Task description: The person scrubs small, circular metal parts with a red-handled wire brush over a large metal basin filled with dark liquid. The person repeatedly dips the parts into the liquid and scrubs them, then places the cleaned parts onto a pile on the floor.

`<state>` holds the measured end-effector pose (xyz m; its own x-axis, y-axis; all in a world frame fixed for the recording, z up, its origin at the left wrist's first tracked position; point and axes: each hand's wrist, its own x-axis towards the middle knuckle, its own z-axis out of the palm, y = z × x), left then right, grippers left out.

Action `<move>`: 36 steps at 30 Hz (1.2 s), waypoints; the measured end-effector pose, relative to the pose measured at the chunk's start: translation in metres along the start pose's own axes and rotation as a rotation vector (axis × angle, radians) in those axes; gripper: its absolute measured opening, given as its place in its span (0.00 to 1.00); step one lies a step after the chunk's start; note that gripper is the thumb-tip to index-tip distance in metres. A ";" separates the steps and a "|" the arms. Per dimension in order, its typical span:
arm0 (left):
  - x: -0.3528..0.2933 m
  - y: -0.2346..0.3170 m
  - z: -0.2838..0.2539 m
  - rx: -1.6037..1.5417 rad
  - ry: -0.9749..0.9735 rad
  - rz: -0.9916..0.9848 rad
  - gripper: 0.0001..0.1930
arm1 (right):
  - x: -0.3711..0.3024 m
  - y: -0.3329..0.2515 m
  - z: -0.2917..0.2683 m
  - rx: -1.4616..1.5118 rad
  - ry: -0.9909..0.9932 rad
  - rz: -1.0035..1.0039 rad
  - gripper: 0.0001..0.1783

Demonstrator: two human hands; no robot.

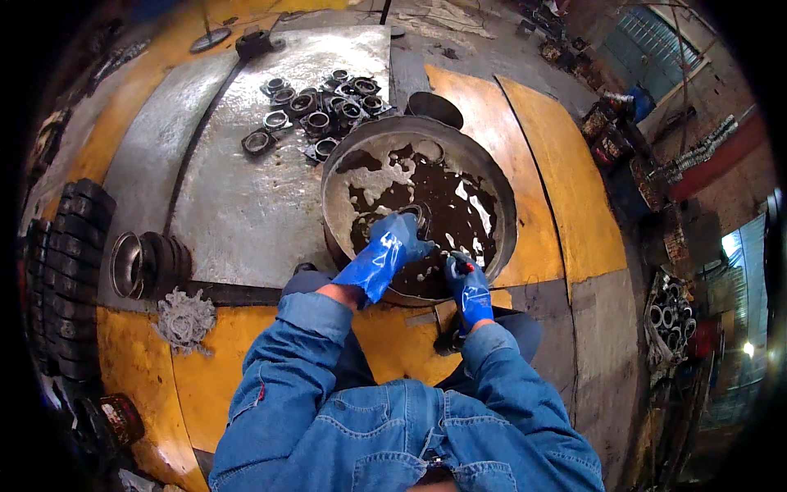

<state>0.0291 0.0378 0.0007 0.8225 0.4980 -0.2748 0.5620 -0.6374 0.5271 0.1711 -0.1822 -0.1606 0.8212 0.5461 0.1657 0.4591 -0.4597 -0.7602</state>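
Workshop floor (246,197), tub (336,189) of dark liquid (438,193): left hand (393,238) at a ring (424,215), grip unclear; right hand (470,287) curled round a dark object (461,263); slick gloves (377,266) could drop either.

Patchy glare, dark curved edges.

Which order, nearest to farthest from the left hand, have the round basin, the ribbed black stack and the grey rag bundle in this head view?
From the left hand:
1. Round basin, under it
2. Grey rag bundle, to its left
3. Ribbed black stack, at far left
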 end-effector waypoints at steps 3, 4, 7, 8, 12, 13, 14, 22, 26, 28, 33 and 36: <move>-0.007 -0.012 -0.001 0.000 0.021 -0.012 0.33 | 0.001 -0.040 0.001 -0.042 -0.089 0.007 0.14; -0.002 -0.009 0.007 -0.019 0.048 0.040 0.32 | 0.001 -0.022 -0.003 -0.033 -0.052 0.024 0.15; 0.000 -0.004 0.009 -0.021 0.030 0.049 0.31 | 0.003 -0.003 -0.001 -0.056 -0.017 0.037 0.15; 0.001 -0.004 0.008 -0.017 0.008 0.037 0.33 | 0.004 0.001 0.001 -0.035 -0.022 0.032 0.15; 0.003 -0.007 0.006 -0.012 -0.009 0.037 0.31 | 0.007 0.001 0.003 -0.009 -0.049 0.002 0.15; 0.002 -0.009 0.006 -0.014 0.003 0.048 0.29 | 0.006 -0.002 0.004 -0.016 -0.059 -0.006 0.15; 0.000 -0.011 0.008 -0.036 0.037 0.073 0.27 | 0.003 -0.013 0.000 0.016 -0.063 -0.011 0.14; -0.001 -0.008 0.007 -0.072 0.042 0.114 0.30 | 0.004 -0.008 -0.001 0.032 -0.067 -0.018 0.15; 0.001 -0.005 0.008 -0.047 0.018 0.095 0.33 | 0.011 0.007 0.003 0.078 -0.110 0.030 0.16; -0.003 -0.012 0.007 -0.063 -0.018 0.059 0.32 | 0.002 -0.014 0.003 0.102 -0.137 0.063 0.16; -0.002 -0.001 0.002 -0.048 -0.017 0.054 0.31 | 0.011 -0.002 -0.004 -0.048 -0.118 0.051 0.17; -0.005 -0.006 0.000 -0.055 -0.029 0.039 0.32 | 0.005 -0.020 -0.003 -0.023 -0.133 0.047 0.16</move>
<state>0.0217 0.0389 -0.0016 0.8463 0.4555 -0.2760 0.5245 -0.6223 0.5811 0.1673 -0.1724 -0.1422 0.7906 0.6108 0.0437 0.4296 -0.5023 -0.7504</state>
